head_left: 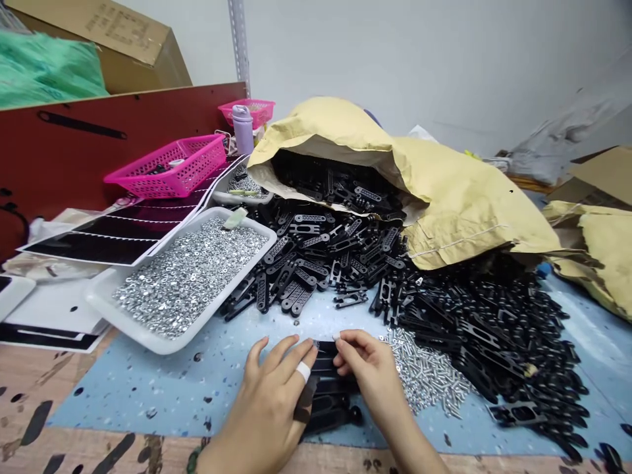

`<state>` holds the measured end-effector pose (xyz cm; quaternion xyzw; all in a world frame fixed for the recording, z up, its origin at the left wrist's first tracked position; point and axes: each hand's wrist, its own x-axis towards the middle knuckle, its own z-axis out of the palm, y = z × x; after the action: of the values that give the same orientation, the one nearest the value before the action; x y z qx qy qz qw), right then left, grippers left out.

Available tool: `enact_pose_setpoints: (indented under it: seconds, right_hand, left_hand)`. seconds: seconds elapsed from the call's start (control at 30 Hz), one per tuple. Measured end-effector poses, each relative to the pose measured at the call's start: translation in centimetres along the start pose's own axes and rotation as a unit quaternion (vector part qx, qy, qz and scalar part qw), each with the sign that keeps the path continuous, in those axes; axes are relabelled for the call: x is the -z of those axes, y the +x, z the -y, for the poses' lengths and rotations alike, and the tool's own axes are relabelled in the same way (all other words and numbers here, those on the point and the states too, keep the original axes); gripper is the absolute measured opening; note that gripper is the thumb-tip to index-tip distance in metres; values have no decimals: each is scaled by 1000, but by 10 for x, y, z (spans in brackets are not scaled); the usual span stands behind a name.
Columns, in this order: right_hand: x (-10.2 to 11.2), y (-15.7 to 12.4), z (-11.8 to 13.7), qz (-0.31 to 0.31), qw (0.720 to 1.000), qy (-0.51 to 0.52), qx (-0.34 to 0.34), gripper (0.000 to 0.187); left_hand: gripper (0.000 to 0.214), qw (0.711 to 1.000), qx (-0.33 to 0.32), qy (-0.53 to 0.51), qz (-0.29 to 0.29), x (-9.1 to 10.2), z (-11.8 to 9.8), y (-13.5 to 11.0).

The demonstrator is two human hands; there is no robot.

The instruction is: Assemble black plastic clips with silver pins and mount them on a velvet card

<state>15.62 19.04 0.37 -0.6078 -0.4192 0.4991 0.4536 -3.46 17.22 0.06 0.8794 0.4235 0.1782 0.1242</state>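
Note:
My left hand (274, 395), with a white band on one finger, lies over the left ends of a row of black plastic parts (328, 418). Its fingers are stretched and apart, the tips at the row's far end; the thumb is hidden. At the row's far right corner, my right hand (372, 368) has thumb and fingers pinched together, and what is between them is too small to make out. Beside that hand lies a pile of silver screws (429, 375). A white tray (151, 343) of small metal nuts (192, 276) stands to the left.
Behind my hands, black plastic parts (303, 270) spill from a yellow sack (340, 122). More black parts (518, 368) are heaped at right. A pink basket (182, 171), a purple bottle (243, 131) and a red board (64, 158) stand back left. A blue mat (172, 395) covers the table.

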Motion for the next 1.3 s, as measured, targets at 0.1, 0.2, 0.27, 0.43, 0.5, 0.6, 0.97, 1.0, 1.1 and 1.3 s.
enact_pose_setpoints:
  seconds: [0.1, 0.2, 0.27, 0.43, 0.5, 0.6, 0.97, 1.0, 1.1, 1.3]
  right_hand:
    - [-4, 4, -4, -5, 999, -38, 5, 26]
    - [-4, 4, -3, 4, 996, -85, 22, 22]
    - [-3, 4, -1, 8, 992, -122, 42, 21]
    - [-3, 3, 2, 4, 971, -223, 86, 18]
    - [-3, 4, 2, -4, 957, -276, 89, 12]
    - [-1, 5, 6, -4, 928, -361, 91, 3]
    - [13, -19, -5, 81, 870, -377, 307, 37]
    - [11, -24, -8, 95, 874, -363, 310, 39]
    - [6, -41, -19, 56, 864, -359, 348, 42]
    - [2, -84, -59, 55, 766, -431, 473, 69]
  left_hand:
    - [64, 1000, -13, 26, -2, -2, 0, -1]
    - [60, 999, -23, 42, -8, -1, 0, -2]
    - [57, 998, -30, 47, -5, 1, 1, -1]
    - [59, 999, -31, 33, -1, 3, -1, 3]
    - [61, 1000, -17, 19, -2, 2, -3, 7]
    - [60, 1000, 0, -1, -9, 2, -7, 14]
    - [117, 988, 16, -136, 74, 7, 0, -5]
    - [117, 988, 13, -137, 70, 3, -3, -7]
    - [98, 990, 27, -131, 39, -7, -11, -9]
    - [77, 989, 42, -140, 11, -5, -18, -6]
